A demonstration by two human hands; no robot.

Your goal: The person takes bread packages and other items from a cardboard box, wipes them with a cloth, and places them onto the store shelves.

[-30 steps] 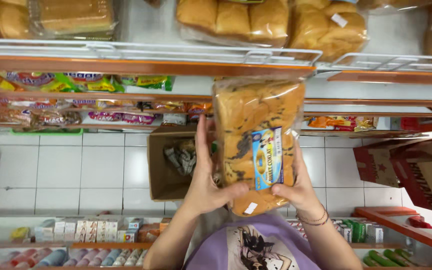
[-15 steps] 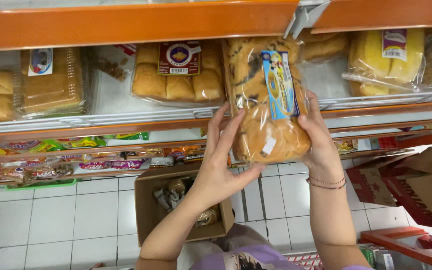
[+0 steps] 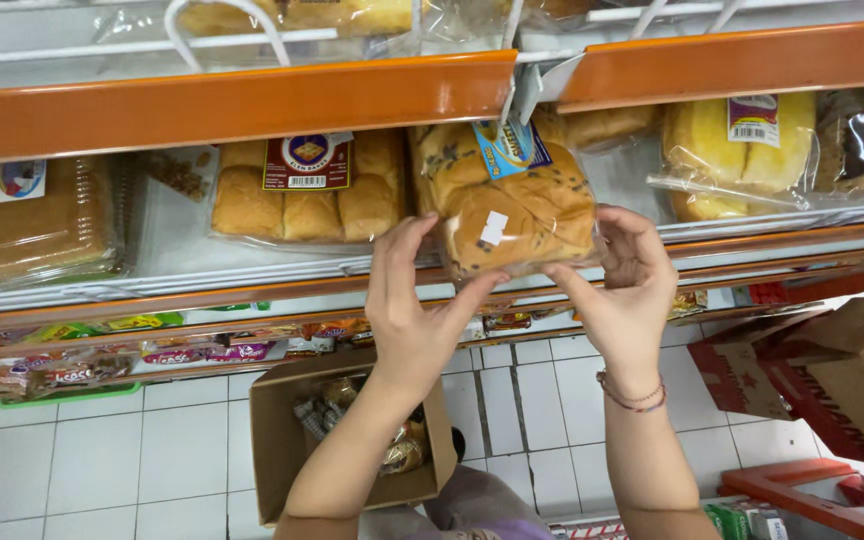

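A clear bag of brown bread with dark specks (image 3: 512,205) rests partly on the shelf, its far end pushed under the orange shelf edge (image 3: 252,100). My left hand (image 3: 417,300) grips its near left side, fingers spread. My right hand (image 3: 627,285), with a bracelet at the wrist, holds the near right corner. To the left of it lies a pack of light bread rolls (image 3: 302,190) with a dark red label. To the right sits a bag of yellow bread (image 3: 737,155).
A plastic box of brown cake (image 3: 42,225) stands at the far left of the shelf. Below, an open cardboard box (image 3: 282,440) with wrapped goods sits on the white tiled floor. A red and brown carton (image 3: 812,375) lies open at the right. Lower shelves hold snack packets (image 3: 102,355).
Both hands lifted the bread bag from chest height up to the shelf and pushed it in, laying it flatter. The view has tilted upward.
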